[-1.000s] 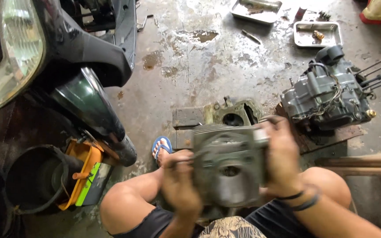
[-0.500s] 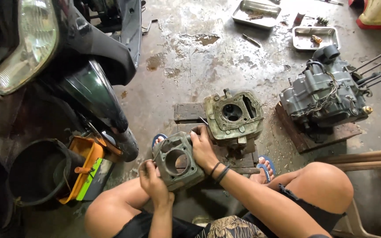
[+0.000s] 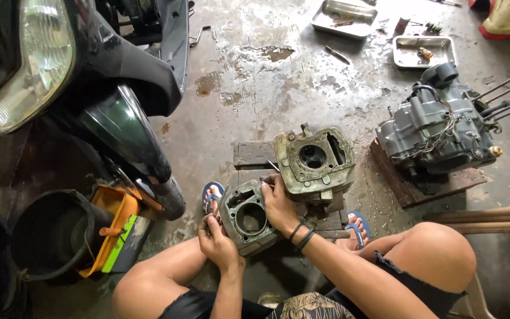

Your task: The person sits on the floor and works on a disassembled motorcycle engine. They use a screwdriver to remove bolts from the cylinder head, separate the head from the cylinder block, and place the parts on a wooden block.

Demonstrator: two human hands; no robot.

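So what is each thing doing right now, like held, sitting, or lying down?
Left hand: holds the round-holed engine block at its lower left edge.
Right hand: holds that block's right side.
Green engine part: sits on wood blocks, hole up.
Big grey engine: sits on a wood board.
Metal trays: lie flat on the wet floor.
Black bucket: stands upright.

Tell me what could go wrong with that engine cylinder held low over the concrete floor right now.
1. Both the left hand and right hand grip the grey engine cylinder only at its edges; it might slip onto the sandalled foot beside it.
2. The cylinder head sits on small wooden blocks right next to the right hand; a nudge could tip it.
3. The concrete floor looks wet and gritty, so dirt may enter the open bore.
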